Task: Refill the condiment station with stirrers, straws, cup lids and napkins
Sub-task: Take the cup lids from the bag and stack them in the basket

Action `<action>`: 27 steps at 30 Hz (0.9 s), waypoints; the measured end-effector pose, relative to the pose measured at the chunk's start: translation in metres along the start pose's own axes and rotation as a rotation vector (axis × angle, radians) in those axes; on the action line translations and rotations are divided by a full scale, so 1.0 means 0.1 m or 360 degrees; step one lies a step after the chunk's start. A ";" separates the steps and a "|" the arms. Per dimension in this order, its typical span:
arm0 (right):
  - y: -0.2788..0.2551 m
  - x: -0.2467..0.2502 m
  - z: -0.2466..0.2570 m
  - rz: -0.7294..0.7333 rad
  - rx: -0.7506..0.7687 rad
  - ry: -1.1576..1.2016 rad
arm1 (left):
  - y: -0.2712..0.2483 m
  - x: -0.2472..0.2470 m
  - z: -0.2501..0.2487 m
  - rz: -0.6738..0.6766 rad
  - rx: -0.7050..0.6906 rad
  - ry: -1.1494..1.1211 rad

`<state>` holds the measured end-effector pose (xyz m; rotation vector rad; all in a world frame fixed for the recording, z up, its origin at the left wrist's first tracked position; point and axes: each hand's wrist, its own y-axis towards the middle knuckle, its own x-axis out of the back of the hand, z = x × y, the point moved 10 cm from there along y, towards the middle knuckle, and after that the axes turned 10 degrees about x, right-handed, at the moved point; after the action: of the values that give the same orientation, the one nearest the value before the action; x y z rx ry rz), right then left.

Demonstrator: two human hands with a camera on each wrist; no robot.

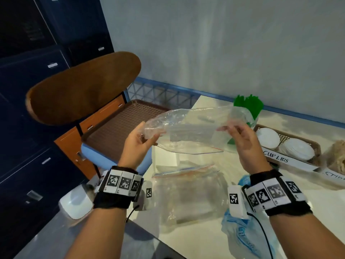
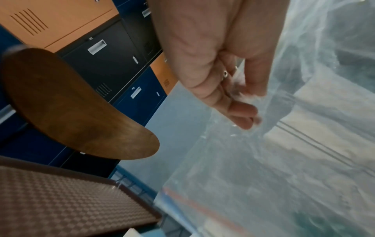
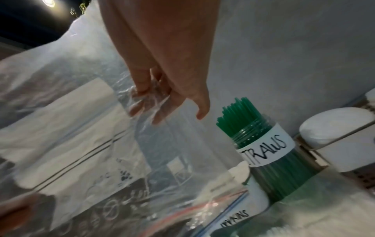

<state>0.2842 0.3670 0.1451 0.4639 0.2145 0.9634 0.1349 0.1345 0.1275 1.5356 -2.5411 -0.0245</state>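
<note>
Both hands hold a clear zip bag (image 1: 196,129) up over the table, and it looks empty in the head view. My left hand (image 1: 149,137) pinches its left end between thumb and fingers (image 2: 241,110). At the right end my right hand (image 1: 227,128) grips the crumpled plastic, fingers (image 3: 160,102) curled into it. Behind the bag stands a jar of green straws (image 3: 259,144) labelled STRAWS. To its right is a brown basket (image 1: 315,150) marked CUP LIDS with white lids (image 1: 296,148). A pale stirrer bundle (image 1: 337,157) shows at the far right edge.
A second clear zip bag (image 1: 186,193) lies on the white table below my hands, a blue-printed bag (image 1: 240,230) near my right wrist. A white holder (image 3: 255,200) carries a napkins label. Left of the table are a brown tray (image 1: 121,124), a chair back (image 1: 84,86) and lockers.
</note>
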 end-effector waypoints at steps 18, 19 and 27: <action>-1.17 0.04 -1.39 0.0956 -0.1178 -0.1437 | -1.16 -0.23 1.76 -0.0110 0.0923 0.0900; -1.18 0.02 -1.39 0.0976 -0.1205 -0.1469 | -1.18 -0.28 1.82 -0.0057 0.0971 0.0993; -1.14 -0.67 -0.81 0.0674 -0.0220 -0.1631 | -1.24 -0.54 1.05 -0.0613 -0.0170 0.1972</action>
<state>0.3003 0.2799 0.0184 0.8349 -0.8999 1.0252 0.2520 0.1154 0.0037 1.3141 -1.2504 0.5432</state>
